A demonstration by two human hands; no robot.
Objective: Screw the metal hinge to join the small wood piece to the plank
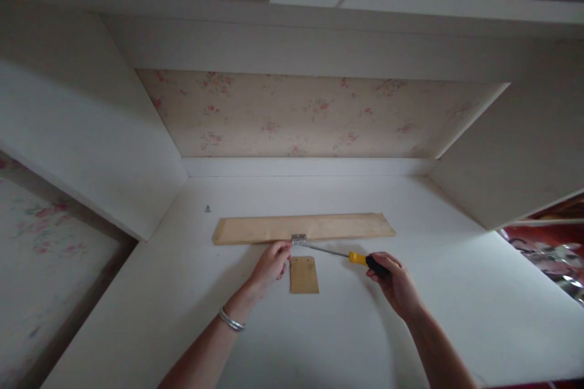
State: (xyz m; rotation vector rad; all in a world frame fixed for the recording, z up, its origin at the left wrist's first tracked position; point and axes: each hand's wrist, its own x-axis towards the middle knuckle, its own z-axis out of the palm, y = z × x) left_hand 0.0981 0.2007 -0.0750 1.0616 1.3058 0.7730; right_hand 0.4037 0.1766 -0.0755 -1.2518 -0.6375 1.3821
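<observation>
Yellow-handled screwdriver (360,258) in closed right-hand fingers (382,265).

From here I look into a white alcove. Its back wall (301,115) carries pale wallpaper with small pink flowers, and white side panels (91,152) slope in on both sides. A white surface (319,328) fills the bottom of my view. Above runs a white shelf (410,9) with clear plastic on top. More flowered wallpaper (41,237) shows at far left, something red and shiny (552,243) at far right. The light is dim and soft.
</observation>
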